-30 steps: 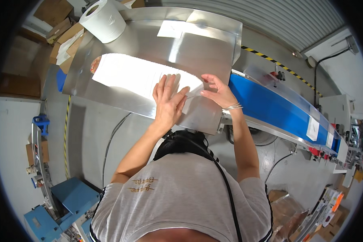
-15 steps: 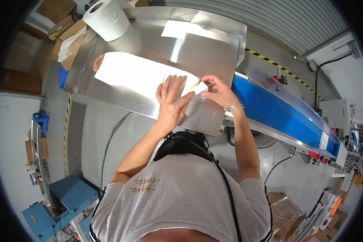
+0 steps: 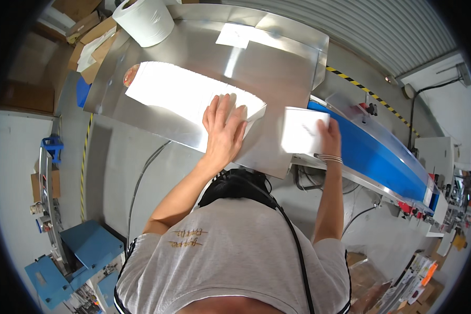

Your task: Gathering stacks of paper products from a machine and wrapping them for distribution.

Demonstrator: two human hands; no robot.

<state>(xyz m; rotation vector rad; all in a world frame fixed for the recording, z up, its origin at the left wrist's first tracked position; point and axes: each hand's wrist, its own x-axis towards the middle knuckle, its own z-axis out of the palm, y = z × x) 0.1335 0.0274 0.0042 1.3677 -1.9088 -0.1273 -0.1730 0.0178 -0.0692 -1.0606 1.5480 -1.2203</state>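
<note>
— What does the left hand (image 3: 223, 131) do?

— It lies flat and open, fingers spread, palm down on the near end of a long stack of white sheets (image 3: 188, 97). It presses on the stack and grips nothing.

— And the right hand (image 3: 328, 137)?

— It holds a small white packet (image 3: 302, 130), square and thin, with the fingers closed around its right edge. The packet is above the place where the metal table (image 3: 277, 63) meets the blue belt (image 3: 371, 154), well apart from the stack.

— What is the table like?

— It is smooth, shiny sheet metal with a raised back wall, and it reflects the light. The stack lies across its left and middle part; it looks soft and matte. The belt is flat and blue, with a metal frame.

— Anything else on the table?

— A big roll of white paper (image 3: 144, 20) stands at the far left corner, and one loose white sheet (image 3: 235, 35) lies near the back wall.
</note>
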